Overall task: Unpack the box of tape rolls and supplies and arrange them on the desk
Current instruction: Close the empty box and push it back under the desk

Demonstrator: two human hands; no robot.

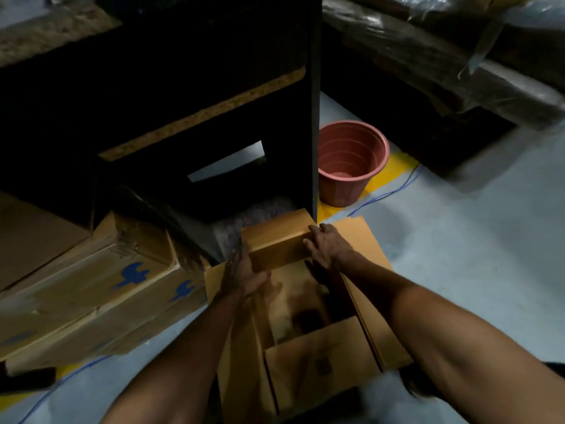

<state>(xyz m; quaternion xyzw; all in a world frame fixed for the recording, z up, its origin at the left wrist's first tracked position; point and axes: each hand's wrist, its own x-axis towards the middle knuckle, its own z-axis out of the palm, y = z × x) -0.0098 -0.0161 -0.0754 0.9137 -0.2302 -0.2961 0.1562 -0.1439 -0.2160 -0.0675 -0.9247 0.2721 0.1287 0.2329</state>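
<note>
An open brown cardboard box stands on the floor below me, its flaps spread outward. Its inside is dim, and I cannot make out the contents. Above its far end I hold a small plain cardboard box between both hands. My left hand grips its near left end from below. My right hand grips its right end, fingers curled over the top edge.
A dark desk with chipboard edges rises just beyond the box. Taped cartons with blue marks lie on the left. A pink plastic bucket stands at the right of the desk panel. Wrapped bundles fill the upper right. Grey floor lies right.
</note>
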